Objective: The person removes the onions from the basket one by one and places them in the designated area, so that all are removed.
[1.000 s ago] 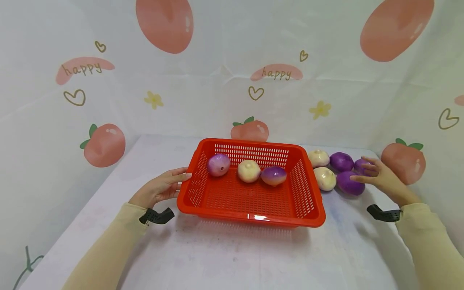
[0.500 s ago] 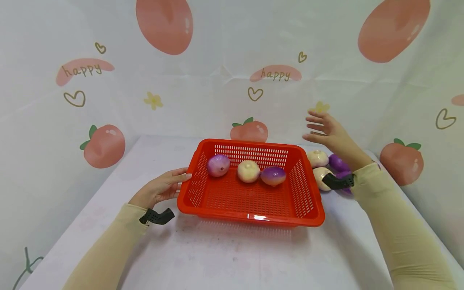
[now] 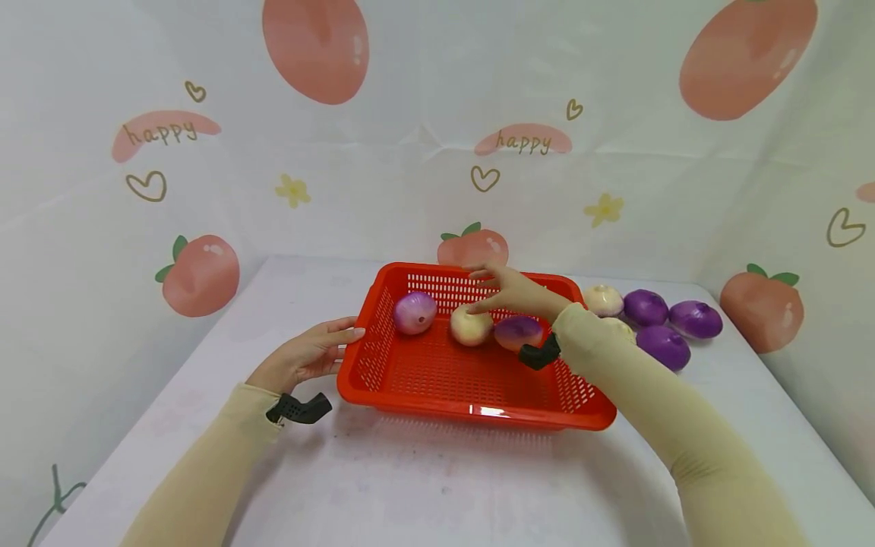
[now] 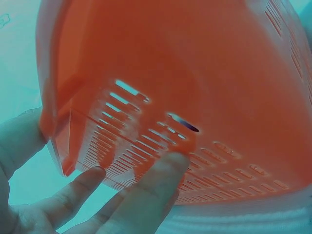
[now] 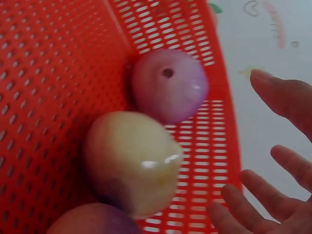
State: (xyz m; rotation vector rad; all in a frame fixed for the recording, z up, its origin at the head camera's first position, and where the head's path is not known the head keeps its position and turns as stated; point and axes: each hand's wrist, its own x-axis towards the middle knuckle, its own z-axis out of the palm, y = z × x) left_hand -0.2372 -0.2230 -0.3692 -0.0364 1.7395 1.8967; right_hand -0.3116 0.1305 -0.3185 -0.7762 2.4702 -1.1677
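Observation:
A red perforated plastic basket [image 3: 437, 406] stands on the table, tilted towards me. My left hand [image 3: 301, 355] grips its left rim, thumb at the edge and fingers against the outer wall [image 4: 234, 97]. Three onions lie along the basket's back side: a pinkish-purple onion [image 3: 415, 313], a cream onion [image 3: 470, 330] and a purple onion [image 3: 517, 334] with a paler lower half. Over the basket, my right hand [image 3: 516, 292] hovers with fingers spread, holding nothing. In the right wrist view its fingers [image 5: 263, 195] are apart from the cream onion [image 5: 131, 161].
To the basket's right sit several more onions, cream onions [image 3: 604, 301] and purple onions [image 3: 663, 348], some partly behind my right sleeve [image 3: 656, 403]. A printed white cloth [image 3: 383, 205] hangs behind the table [image 3: 383, 486].
My right hand has risen from the onions on the right, swung left through the air and come down over the basket. The left hand and the onions in the basket stay put.

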